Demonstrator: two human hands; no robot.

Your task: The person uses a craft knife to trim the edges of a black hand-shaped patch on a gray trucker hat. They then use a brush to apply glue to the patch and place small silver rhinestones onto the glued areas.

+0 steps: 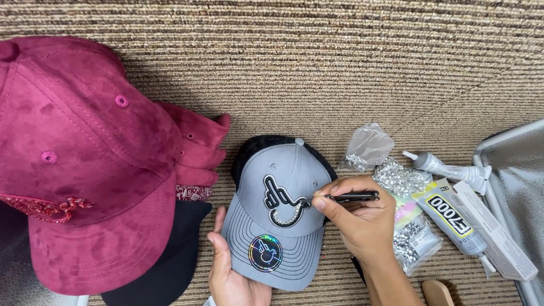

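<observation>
- Right hand (362,218) pinches a thin black tool (352,197), lying roughly level, tip aimed left at the patch (283,198) on the grey cap (277,215).
- Tip's basically touching the patch's right edge, so right is the nearer hand.
- Left hand (229,266) cups the cap's brim from below-left, fingers wrapped on the edge.
- Right of the cap: rhinestone bags (405,187), glue tubes (453,218).
- Left of it: maroon caps (85,164).
</observation>
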